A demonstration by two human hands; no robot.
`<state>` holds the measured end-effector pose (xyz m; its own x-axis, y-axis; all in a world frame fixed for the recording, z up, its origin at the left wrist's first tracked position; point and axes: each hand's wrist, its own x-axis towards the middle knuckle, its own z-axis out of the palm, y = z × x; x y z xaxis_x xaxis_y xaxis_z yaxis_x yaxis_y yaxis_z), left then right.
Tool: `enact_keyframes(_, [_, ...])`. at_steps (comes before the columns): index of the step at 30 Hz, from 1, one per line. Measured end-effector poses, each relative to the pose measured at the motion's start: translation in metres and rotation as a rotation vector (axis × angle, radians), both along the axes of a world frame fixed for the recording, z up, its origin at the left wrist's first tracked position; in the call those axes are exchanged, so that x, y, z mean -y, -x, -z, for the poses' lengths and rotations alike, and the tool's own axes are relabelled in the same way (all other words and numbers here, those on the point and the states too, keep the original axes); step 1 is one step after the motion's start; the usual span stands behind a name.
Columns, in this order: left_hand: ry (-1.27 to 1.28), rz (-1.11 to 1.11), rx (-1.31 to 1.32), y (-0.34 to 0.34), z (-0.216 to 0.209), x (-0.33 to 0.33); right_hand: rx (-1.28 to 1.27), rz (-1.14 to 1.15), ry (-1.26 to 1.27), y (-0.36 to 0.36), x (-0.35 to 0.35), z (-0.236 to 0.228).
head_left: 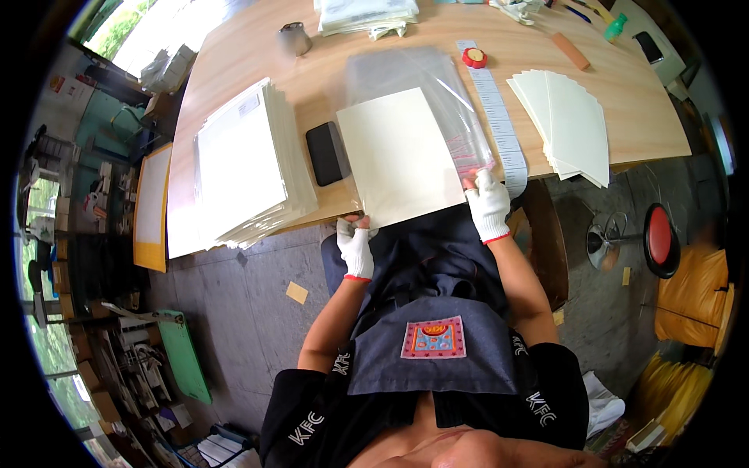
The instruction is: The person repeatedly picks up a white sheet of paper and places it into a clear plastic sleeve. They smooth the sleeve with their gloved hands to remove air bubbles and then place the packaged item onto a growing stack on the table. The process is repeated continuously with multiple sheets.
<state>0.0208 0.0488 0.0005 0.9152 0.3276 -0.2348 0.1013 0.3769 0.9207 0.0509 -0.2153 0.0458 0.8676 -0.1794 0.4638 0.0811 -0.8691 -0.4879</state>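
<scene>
A blank cream sheet [402,156] lies at the table's near edge, over a stack of clear plastic bags [390,69]. Both of my hands wear white knit gloves with red cuffs and bare fingertips. My left hand [355,246] pinches the sheet's near left corner. At its near right corner my right hand [489,207] is closed, with the bags' pink-marked edge beside the fingers. Whether the sheet sits inside the top bag or on it, I cannot tell. A black phone [327,153] lies left of the sheet.
At left stands a tall pile of bagged sheets [238,168]. Right of the bags run a strip of labels [499,117], a red round object [474,58] on it, and fanned cream sheets [566,125]. A metal cup [294,39] stands farther back. A red-topped stool [662,240] is at right.
</scene>
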Motion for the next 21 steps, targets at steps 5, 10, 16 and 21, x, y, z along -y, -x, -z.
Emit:
enact_keyframes(5, [0.309,0.030,-0.104,0.005,0.002,0.000,0.250,-0.381,0.026,0.017,-0.048,-0.030])
enact_keyframes(10, [0.403,0.151,-0.169,0.001,0.011,0.000,0.075,-0.746,0.182,0.028,-0.089,0.010])
enact_keyframes(16, [0.725,-0.053,-0.230,0.009,0.009,0.007,0.238,0.112,-0.376,0.043,0.014,0.014])
enact_keyframes(21, [0.526,0.556,-0.654,0.009,0.038,0.039,-0.051,0.282,-0.700,0.044,0.108,0.100])
